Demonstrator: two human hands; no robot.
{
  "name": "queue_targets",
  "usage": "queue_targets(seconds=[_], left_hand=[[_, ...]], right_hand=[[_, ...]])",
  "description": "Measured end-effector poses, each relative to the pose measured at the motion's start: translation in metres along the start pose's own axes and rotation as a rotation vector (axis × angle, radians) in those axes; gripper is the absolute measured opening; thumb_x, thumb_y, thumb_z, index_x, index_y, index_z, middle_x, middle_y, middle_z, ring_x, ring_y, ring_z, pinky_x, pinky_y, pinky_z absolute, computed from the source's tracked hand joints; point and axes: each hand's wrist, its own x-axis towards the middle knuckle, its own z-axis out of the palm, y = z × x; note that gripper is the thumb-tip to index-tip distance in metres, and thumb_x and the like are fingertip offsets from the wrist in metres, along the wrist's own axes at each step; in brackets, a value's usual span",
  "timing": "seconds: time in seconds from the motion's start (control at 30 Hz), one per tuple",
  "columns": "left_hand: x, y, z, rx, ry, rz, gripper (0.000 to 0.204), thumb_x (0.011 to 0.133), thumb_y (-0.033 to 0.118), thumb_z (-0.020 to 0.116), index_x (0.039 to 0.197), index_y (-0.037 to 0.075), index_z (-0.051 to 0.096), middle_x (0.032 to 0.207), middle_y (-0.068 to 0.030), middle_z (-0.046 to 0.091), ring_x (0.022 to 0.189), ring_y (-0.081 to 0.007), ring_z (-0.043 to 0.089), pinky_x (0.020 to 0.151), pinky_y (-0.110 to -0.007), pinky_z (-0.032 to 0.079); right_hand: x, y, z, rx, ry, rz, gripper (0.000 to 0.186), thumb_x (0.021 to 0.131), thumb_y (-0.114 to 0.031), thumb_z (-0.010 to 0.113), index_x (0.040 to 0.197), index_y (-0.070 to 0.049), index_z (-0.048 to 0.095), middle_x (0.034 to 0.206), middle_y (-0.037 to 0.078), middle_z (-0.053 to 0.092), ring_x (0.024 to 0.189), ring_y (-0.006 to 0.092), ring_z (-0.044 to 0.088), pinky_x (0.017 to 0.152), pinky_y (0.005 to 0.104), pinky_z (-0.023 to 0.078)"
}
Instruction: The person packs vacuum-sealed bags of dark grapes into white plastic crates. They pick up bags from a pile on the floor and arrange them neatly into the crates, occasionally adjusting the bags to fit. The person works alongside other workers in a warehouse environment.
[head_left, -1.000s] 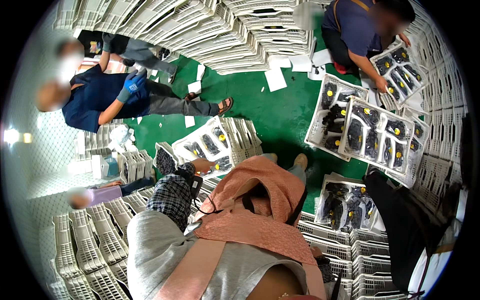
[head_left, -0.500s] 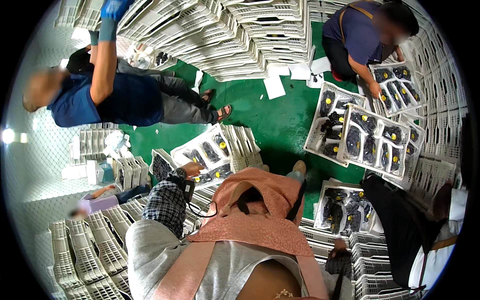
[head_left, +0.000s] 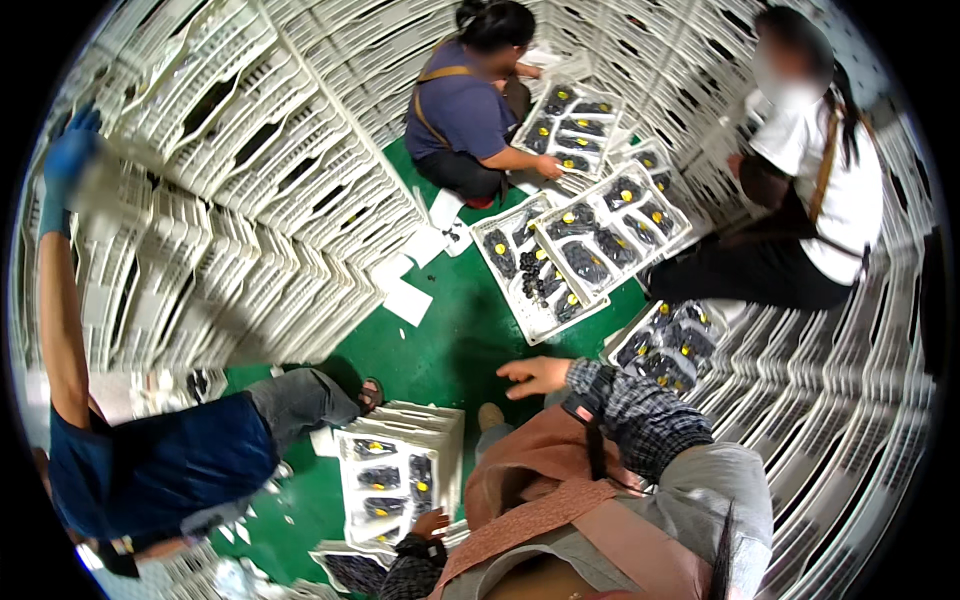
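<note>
My right hand (head_left: 537,378) reaches out over the green floor, fingers apart, holding nothing. The nearest thing beyond it is a white crate (head_left: 612,352) of bagged dark grapes (head_left: 662,368) on the right. My left hand (head_left: 431,523) is low by the near right corner of another white crate (head_left: 346,490). Its fingers look loosely stretched, though whether they touch the rim is hard to tell. That crate tops a stack and holds bags of dark grapes (head_left: 379,477) with yellow labels. Beside my left wrist, a crate of loose-looking dark fruit (head_left: 355,572) is partly hidden.
A crouching person (head_left: 462,120) handles a grape crate (head_left: 570,125) at the back. Overlapping filled crates (head_left: 525,318) lie before them. A person in white (head_left: 825,190) sits right; one in dark blue (head_left: 170,470) stands left, blue-gloved arm raised. Tall crate stacks (head_left: 290,210) enclose the floor.
The view has turned to the right. My right hand has come up from low beside the crates to out in front, open. My left hand has shifted from the crate's side to near its corner.
</note>
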Motion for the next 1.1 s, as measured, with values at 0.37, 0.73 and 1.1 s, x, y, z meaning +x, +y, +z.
queue_targets(seconds=[0.37, 0.73, 1.1], left_hand=[[0.033, 0.357, 0.071, 0.789, 0.574, 1.044, 0.041, 0.08, 0.034, 0.063, 0.097, -0.002, 0.054, 0.078, -0.0195, 0.057, 0.072, -0.0298, 0.056, 0.064, -0.041, 0.044], [-0.023, 0.556, 0.3, 1.188, 0.564, 1.135, 0.05, 0.078, 0.029, 0.063, 0.119, 0.002, 0.054, 0.122, -0.0233, 0.048, 0.113, -0.0366, 0.046, 0.097, -0.04, 0.037], [0.011, 0.626, 0.399, 0.898, 0.303, 1.185, 0.022, 0.09, 0.011, 0.048, 0.108, 0.003, 0.057, 0.064, -0.0078, 0.062, 0.06, -0.0183, 0.061, 0.057, -0.033, 0.048]], right_hand=[[-0.189, 0.037, 0.133, 0.262, 0.174, 0.75, 0.097, 0.073, -0.067, 0.055, 0.142, -0.007, 0.021, 0.144, 0.019, 0.024, 0.131, 0.0336, 0.027, 0.107, 0.0424, 0.026], [-0.322, 0.177, 0.163, 0.789, 0.438, 0.816, 0.09, 0.078, -0.061, 0.055, 0.138, 0.0, 0.029, 0.134, 0.017, 0.039, 0.112, 0.0272, 0.048, 0.089, 0.0374, 0.045], [-0.21, 0.249, 0.081, 0.375, 0.225, 0.731, 0.089, 0.076, -0.072, 0.044, 0.133, -0.004, 0.039, 0.128, 0.02, 0.047, 0.112, 0.0319, 0.05, 0.089, 0.0431, 0.042]])
